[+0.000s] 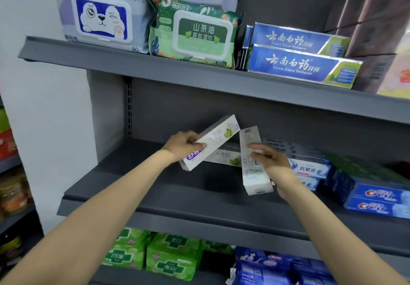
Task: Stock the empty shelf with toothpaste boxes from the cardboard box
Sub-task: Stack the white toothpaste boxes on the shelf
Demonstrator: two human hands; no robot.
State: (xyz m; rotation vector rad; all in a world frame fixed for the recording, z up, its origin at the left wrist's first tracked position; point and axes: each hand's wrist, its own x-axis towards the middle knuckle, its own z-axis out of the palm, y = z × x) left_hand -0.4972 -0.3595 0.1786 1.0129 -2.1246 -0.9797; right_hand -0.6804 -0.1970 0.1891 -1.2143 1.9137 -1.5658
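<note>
Over the grey shelf [133, 187], each hand grips a toothpaste box: left hand [180, 146], right hand [274, 162].

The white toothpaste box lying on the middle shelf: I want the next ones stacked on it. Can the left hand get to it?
Probably yes. The left hand hovers just above that white toothpaste box, nothing between, but it grips another box, so it can only set that down.

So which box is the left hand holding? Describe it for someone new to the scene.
On the grey middle shelf, left of the blue toothpaste stacks, the left hand grips a white toothpaste box. Unlike the right hand's upright box, it slants and shows a purple logo.
</note>
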